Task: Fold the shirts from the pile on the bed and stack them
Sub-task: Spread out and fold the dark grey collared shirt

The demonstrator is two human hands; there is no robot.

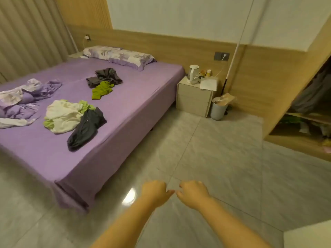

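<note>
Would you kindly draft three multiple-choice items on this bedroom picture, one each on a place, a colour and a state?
1. Where does the white kettle stand?
A. on the bed
B. on the nightstand beside the bed
C. on the floor

2. What colour is the bed sheet?
A. purple
B. blue
C. white

3. What are the left hand and right hand holding?
A. a dark shirt
B. a pillow
C. nothing

Key:
1 B, the kettle sits on top of the nightstand next to the bed.
2 A, the sheet is purple all over the mattress.
3 C, both hands hang over the tiled floor with fingers loosely curled, while the clothes, such as the dark shirt, lie unfolded on the bed.
</note>
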